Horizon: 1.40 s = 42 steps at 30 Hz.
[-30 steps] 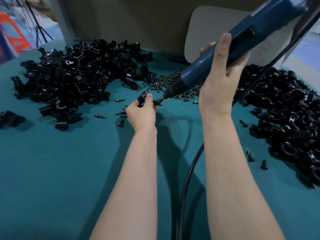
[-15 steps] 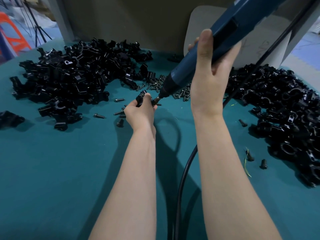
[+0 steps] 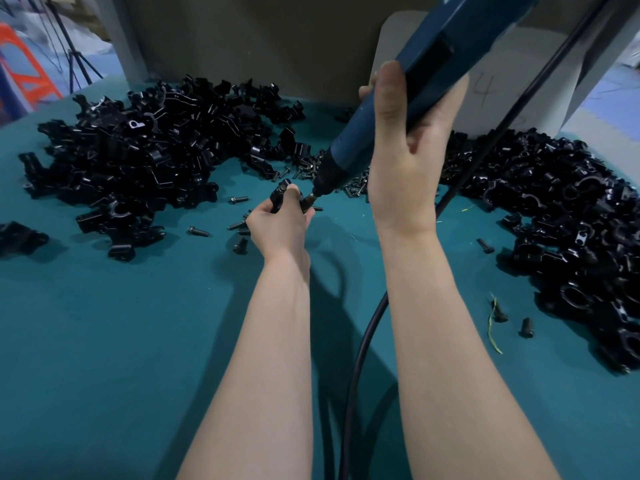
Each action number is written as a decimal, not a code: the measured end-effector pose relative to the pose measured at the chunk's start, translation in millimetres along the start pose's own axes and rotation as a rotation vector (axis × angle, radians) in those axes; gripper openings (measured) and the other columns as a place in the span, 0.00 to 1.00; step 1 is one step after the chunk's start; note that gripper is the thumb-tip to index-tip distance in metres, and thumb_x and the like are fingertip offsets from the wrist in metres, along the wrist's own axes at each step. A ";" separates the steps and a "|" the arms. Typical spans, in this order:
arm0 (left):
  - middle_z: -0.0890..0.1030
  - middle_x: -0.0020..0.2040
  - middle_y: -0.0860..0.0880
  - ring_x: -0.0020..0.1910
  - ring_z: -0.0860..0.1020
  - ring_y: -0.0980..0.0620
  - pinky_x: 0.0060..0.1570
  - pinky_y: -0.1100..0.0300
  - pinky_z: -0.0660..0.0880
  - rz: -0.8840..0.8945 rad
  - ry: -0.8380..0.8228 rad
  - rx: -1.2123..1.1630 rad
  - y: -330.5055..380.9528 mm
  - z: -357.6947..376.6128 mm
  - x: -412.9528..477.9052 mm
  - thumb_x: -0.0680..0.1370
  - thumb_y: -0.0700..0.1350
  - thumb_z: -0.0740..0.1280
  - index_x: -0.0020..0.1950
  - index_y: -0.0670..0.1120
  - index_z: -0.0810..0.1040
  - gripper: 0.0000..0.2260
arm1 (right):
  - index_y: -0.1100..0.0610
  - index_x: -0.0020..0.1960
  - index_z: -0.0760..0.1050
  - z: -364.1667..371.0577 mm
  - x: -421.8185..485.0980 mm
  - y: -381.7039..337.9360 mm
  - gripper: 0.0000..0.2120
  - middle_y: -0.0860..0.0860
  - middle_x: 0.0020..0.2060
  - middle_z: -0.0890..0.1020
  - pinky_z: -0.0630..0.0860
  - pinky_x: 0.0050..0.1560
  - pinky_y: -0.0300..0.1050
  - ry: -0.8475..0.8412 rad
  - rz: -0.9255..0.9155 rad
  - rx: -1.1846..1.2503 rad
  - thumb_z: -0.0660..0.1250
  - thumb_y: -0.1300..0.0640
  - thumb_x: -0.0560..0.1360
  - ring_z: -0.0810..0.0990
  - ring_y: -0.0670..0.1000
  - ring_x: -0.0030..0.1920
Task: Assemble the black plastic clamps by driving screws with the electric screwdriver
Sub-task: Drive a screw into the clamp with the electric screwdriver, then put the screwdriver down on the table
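Left hand [image 3: 280, 223] pinching a small black plastic clamp [image 3: 282, 195] above the teal table's [image 3: 104, 341] middle, right hand [image 3: 408, 161] wrapped round a blue electric screwdriver [image 3: 408, 84], bit tip touching the clamp, heaps of black clamps [image 3: 138, 157] toward the far corners

Only one view is given. It is taken from the person's head and is turned forward and down onto the table [image 3: 104, 375]. The forearms are seen very near, running up from the bottom edge. The left hand [image 3: 280, 225] and the right hand [image 3: 408, 161] are placed around the middle. The edges are bent, probably by the wide lens.
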<state>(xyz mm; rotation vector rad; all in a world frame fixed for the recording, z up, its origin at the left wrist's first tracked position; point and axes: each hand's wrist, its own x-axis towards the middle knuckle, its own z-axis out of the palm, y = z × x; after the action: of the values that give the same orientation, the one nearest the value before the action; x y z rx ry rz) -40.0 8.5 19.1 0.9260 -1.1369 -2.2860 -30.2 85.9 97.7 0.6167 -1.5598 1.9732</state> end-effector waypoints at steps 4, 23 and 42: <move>0.82 0.49 0.38 0.45 0.84 0.44 0.40 0.64 0.81 0.002 -0.006 0.002 0.2 -0.3 -0.6 0.77 0.40 0.70 0.35 0.42 0.73 0.12 | 0.54 0.59 0.62 0.4 0.2 0.0 0.14 0.57 0.46 0.74 0.73 0.56 0.59 -0.032 0.005 0.029 0.62 0.60 0.76 0.75 0.65 0.49; 0.78 0.23 0.49 0.23 0.76 0.55 0.29 0.62 0.74 -0.067 -0.406 0.844 12.0 -2.4 0.5 0.80 0.35 0.60 0.33 0.43 0.72 0.14 | 0.59 0.61 0.66 -24.8 13.0 -34.0 0.24 0.52 0.47 0.80 0.73 0.54 0.47 -0.647 0.169 0.195 0.72 0.52 0.71 0.78 0.51 0.48; 0.82 0.43 0.48 0.49 0.82 0.43 0.54 0.45 0.79 0.258 -0.443 0.906 -0.6 4.2 0.4 0.79 0.45 0.62 0.43 0.51 0.76 0.07 | 0.51 0.78 0.40 -98.4 23.6 54.0 0.47 0.55 0.67 0.69 0.75 0.60 0.60 0.208 0.818 -0.211 0.70 0.65 0.74 0.79 0.56 0.54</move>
<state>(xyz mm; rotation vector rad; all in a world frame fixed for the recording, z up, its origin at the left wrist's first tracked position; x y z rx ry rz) -43.4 10.8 20.3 0.4741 -2.4212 -1.7658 -85.7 175.3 51.9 -0.3788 -2.0362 2.2588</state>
